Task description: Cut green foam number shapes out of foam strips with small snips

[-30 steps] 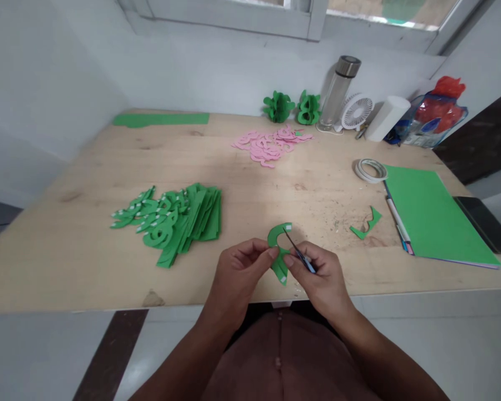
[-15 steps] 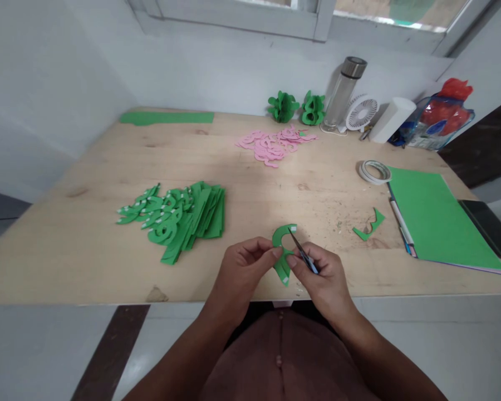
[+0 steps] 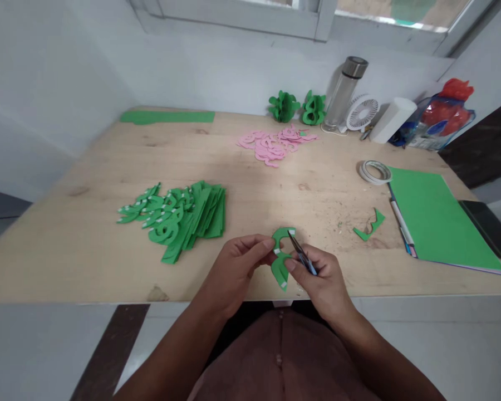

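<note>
A curved green paper cutout (image 3: 280, 272) with small white patches at its ends and middle is held over the table's front edge. My left hand (image 3: 242, 266) pinches its upper left curve between thumb and fingers. My right hand (image 3: 322, 274) keeps a pair of scissors (image 3: 304, 256) in its palm, blades pointing up and left near the cutout's top end. The right thumb and a fingertip also touch the cutout's lower right side. Left of my hands lies a heap of similar green cutouts (image 3: 165, 233) with white patches, beside stacked green paper strips (image 3: 206, 211).
Pink paper cutouts (image 3: 271, 146) lie toward the back, near two green paper figures (image 3: 284, 107). To the right are a tape roll (image 3: 374, 172), green sheets (image 3: 442, 223), a green scrap (image 3: 371, 225) and pens (image 3: 402, 223). A bottle (image 3: 344, 94) and small fan (image 3: 362, 112) stand behind.
My left fingers have shifted up along the cutout, uncovering its white middle patch. The cutout's lower part has moved slightly down and left. The scissors remain in my right hand.
</note>
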The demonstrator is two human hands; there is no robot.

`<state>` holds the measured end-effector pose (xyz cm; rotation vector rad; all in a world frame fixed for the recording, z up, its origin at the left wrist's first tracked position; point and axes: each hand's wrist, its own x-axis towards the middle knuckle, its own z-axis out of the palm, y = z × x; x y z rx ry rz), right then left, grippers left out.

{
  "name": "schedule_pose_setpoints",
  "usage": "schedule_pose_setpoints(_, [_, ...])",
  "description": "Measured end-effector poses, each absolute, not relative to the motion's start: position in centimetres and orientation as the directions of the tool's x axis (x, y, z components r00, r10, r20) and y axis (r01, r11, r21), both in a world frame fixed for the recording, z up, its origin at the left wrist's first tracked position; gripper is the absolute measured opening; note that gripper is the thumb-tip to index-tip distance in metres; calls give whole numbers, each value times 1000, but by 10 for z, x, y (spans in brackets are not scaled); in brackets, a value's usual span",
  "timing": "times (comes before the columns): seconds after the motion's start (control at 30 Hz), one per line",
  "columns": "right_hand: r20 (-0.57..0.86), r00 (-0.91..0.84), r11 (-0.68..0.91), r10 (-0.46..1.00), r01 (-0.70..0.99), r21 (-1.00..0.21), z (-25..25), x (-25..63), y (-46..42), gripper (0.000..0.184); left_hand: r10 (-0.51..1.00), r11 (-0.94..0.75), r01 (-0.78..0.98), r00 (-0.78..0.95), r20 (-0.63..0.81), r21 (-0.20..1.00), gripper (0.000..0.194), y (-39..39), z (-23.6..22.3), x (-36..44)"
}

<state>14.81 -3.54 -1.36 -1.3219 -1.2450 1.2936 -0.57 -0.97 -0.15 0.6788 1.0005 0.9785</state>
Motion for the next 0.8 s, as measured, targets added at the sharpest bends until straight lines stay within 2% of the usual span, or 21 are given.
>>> schedule_pose_setpoints(0.13, [-103,-48,-101,993,50,-994,-14,148,-36,23,900,434,-347,207,-383,832,20,-8,-1,-5])
schedule_pose_setpoints(0.43, [-117,-50,-115,992,50,-992,-15,148,-37,20,940,339,-256,130,-315,905,17,-10,-2,-5])
schedule_pose_setpoints(0.8, [-116,-44,-114,992,56,-992,-17,146,-39,22,958,285,-220,76,-275,933,16,-11,-8,-4])
